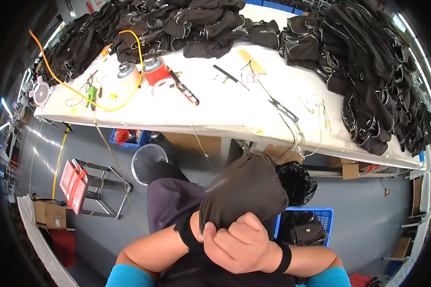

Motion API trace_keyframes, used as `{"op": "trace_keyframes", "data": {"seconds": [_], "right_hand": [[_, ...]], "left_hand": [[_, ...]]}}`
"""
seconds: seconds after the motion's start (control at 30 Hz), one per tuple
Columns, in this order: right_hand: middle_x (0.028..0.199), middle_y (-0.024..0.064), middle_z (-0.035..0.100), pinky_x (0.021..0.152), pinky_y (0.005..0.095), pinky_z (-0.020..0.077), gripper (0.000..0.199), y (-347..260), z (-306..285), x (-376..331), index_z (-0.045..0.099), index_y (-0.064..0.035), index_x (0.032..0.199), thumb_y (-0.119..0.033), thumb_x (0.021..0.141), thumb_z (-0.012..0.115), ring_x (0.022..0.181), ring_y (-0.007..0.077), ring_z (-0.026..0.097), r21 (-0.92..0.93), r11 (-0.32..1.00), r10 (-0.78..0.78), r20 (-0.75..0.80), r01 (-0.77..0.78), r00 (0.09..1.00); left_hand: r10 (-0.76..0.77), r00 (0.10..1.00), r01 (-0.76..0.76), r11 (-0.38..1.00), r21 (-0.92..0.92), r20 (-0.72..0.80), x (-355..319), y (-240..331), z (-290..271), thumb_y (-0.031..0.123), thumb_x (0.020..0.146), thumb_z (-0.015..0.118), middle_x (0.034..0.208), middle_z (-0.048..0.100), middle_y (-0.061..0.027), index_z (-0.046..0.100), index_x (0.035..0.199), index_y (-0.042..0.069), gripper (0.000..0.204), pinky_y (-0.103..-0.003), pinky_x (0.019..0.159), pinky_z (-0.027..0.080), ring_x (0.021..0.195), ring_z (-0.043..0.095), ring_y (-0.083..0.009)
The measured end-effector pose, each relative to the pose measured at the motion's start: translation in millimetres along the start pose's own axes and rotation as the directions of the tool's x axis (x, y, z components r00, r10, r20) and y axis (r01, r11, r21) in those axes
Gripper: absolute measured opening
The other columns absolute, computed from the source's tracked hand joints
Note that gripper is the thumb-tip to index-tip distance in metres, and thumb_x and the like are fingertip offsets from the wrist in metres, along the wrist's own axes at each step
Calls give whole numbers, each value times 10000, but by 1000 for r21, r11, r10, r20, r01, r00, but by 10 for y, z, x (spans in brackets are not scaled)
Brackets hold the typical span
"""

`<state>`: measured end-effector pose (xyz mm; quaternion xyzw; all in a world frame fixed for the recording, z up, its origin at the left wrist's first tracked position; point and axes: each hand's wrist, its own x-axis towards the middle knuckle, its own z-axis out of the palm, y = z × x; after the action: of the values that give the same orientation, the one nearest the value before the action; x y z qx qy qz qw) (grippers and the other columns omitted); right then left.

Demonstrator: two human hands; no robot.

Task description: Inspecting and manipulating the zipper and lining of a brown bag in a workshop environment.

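A dark brown-black fabric piece (246, 186), shaped like a soft pouch, is held up in front of my body over my lap. My right hand (238, 243) is closed in a fist on its lower edge, pinching the cloth. Only the base of my left hand (196, 225) shows at the pouch's lower left; the rest goes in or behind the fabric, so its fingers are hidden. The cloth bulges and looks stretched at the top. Both wrists wear black bands.
A white table (172, 112) spans the front, bearing heaps of black bags (368, 62), snips (283, 110), a red-wrapped jar (154, 71) and a utility knife (184, 88). At my right stands a blue crate (328, 217) beside a black plastic bag (297, 184). A bucket (148, 160) and stool (100, 184) are left.
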<state>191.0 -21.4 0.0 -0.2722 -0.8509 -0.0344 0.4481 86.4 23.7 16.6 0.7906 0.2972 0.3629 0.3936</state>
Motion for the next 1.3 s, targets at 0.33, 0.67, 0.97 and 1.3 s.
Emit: {"op": "trace_keyframes", "data": {"seconds": [0.33, 0.67, 0.97, 1.3], "right_hand": [[682, -33, 457, 564, 258, 313, 81, -126, -77, -161, 658, -72, 822, -133, 769, 654, 602, 112, 451, 101, 992, -82, 83, 74, 993], [1324, 147, 554, 1115, 488, 236, 552, 724, -318, -358, 587, -37, 1279, -472, 981, 422, 1274, 358, 477, 579, 634, 181, 533, -513, 826], [573, 125, 413, 589, 394, 351, 371, 445, 220, -740, 414, -35, 627, -194, 956, 475, 545, 330, 426, 746, 407, 225, 477, -527, 850], [616, 189, 434, 628, 433, 365, 412, 84, 359, -914, 428, 12, 679, -243, 1000, 391, 596, 379, 426, 799, 72, 195, 575, -596, 795]], "left_hand": [[82, 990, -70, 991, -113, 111, 153, 47, 136, 82, 918, 505, 978, 613, -166, 618, 1047, 19, 183, -376, 792, 520, 882, 625, -316], [16, 967, 85, 921, -380, 256, -836, 69, 78, 81, 915, 552, 1011, 615, -168, 606, 1079, 3, 190, -377, 808, 508, 919, 618, -312], [83, 934, 136, 817, -560, 348, -1213, 63, 179, 81, 913, 594, 1041, 617, -170, 595, 1108, -12, 216, -377, 823, 497, 952, 611, -308], [207, 876, 172, 710, -683, 435, -1210, 56, 291, 82, 911, 626, 1066, 617, -172, 585, 1132, -23, 248, -377, 837, 488, 979, 605, -306]]}}
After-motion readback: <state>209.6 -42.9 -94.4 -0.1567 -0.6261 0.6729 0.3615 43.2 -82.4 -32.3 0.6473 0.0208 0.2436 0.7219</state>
